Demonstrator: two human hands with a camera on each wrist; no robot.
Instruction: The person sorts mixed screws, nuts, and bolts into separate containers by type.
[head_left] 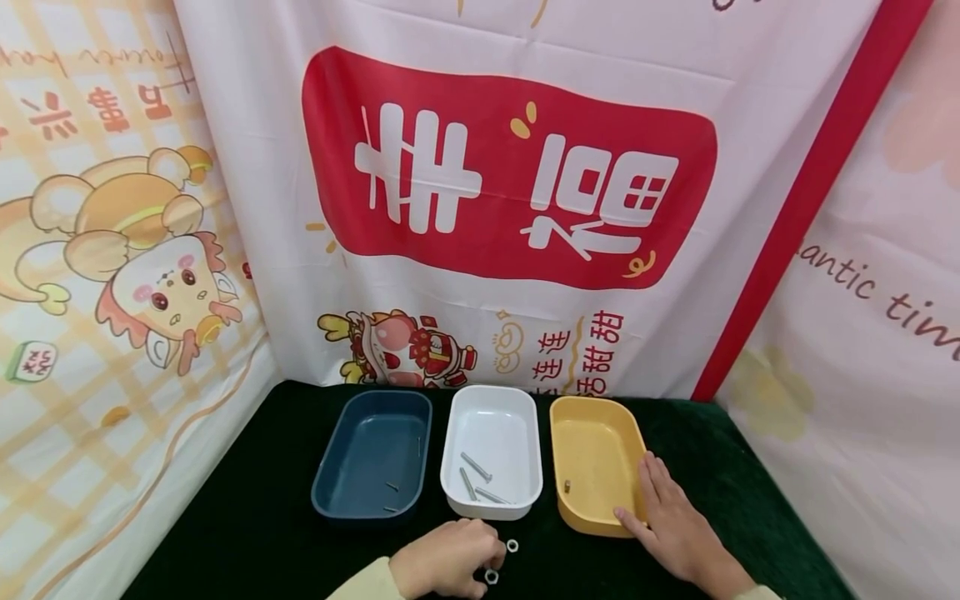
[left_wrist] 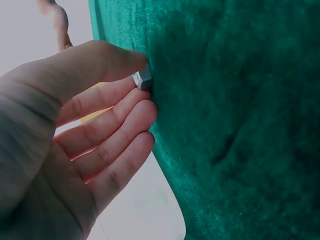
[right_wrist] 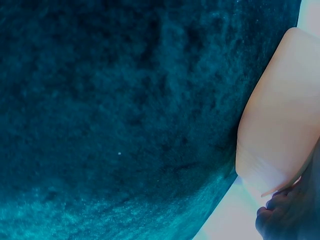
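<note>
My left hand (head_left: 450, 557) is low over the dark green cloth, in front of the white tray. Its thumb and fingertips pinch a hex nut (left_wrist: 143, 79) close to the cloth in the left wrist view. A second hex nut (head_left: 512, 546) lies just beyond those fingers. My right hand (head_left: 678, 525) rests on the right side of the yellow tray (head_left: 600, 523), fingers straight along the rim and thumb at its near edge. One small brass-coloured piece (head_left: 567, 487) lies inside that tray. In the right wrist view the tray wall (right_wrist: 280, 110) fills the right side.
The white tray (head_left: 493, 402) in the middle contains several long bolts (head_left: 476, 467). Left of it, the dark blue tray (head_left: 330, 467) holds a few small thin pieces (head_left: 392, 486). All three trays stand in a row before a printed white curtain (head_left: 615, 350).
</note>
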